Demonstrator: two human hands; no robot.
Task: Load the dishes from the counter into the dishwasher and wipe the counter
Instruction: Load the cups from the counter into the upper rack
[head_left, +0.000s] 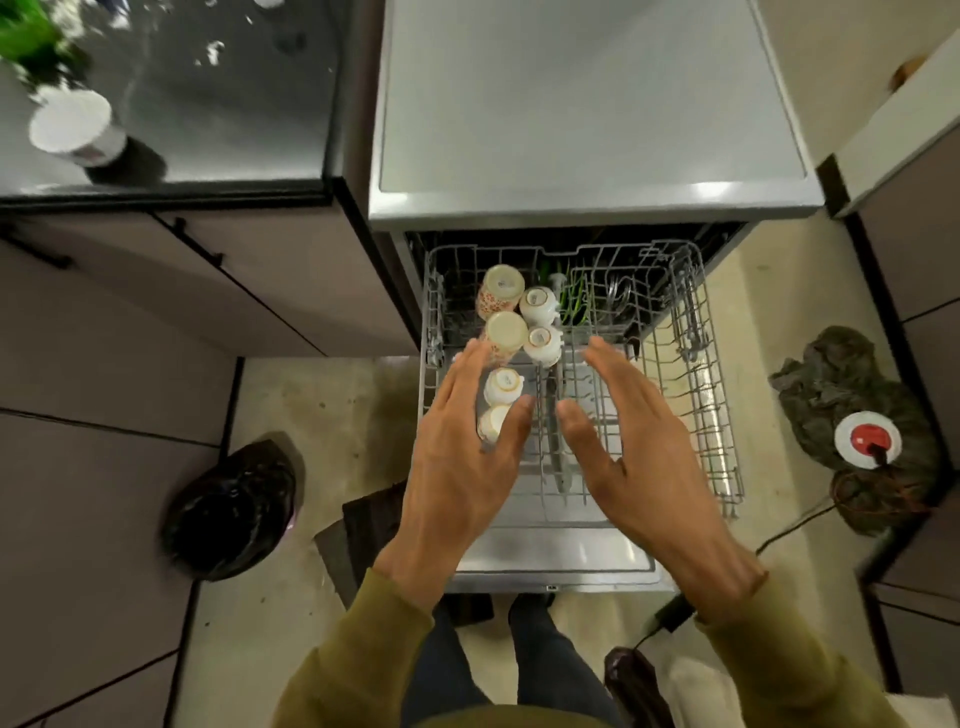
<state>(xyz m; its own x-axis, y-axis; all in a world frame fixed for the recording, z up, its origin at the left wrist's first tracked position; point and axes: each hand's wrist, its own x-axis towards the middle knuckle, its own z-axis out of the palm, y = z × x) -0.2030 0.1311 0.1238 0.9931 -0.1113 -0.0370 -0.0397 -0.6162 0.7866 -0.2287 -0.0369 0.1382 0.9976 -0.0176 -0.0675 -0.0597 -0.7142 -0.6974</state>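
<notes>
1. Kitchen floor (291, 395), pale and stained, seen from above; brown cabinet fronts (156, 291) at left, a dark glossy counter (218, 104) above them.
2. On that counter: a white tub (72, 130) with a label band, blurred, and something green (26, 36) at the far corner, too blurred to identify.
3. Dishwasher (587, 104) stands centre, grey top; its wire rack (696, 395) is pulled out over the lowered door (561, 566).
4. Rack contents, left side: six cups in two rows, all mouth-down. Two taller patterned cups (501, 291) at the back left, one behind the other; two small white cups (540, 306) just beside them to the right; two more small cups (501, 387) nearer the front, the nearest partly hidden behind the left hand.
5. Rack right half shows bare wire. Green items and a glass object sit at the rear of the rack, partly in shadow; cannot tell what they are.
6. Left hand (462, 462): fingers straight and spread, holding nothing, above the front cups. Contact with the cups cannot be told.
7. Right hand (639, 447): fingers extended, slightly fanned, holding nothing, over the rack middle.
8. Both palms face inward, well apart; olive sleeves (358, 654) at both wrists.
9. Floor, left: black bag-lined bin (234, 509). Floor, right: crumpled grey cloth (841, 384) with a white-and-red round device (866, 440) on it, cable trailing.
</notes>
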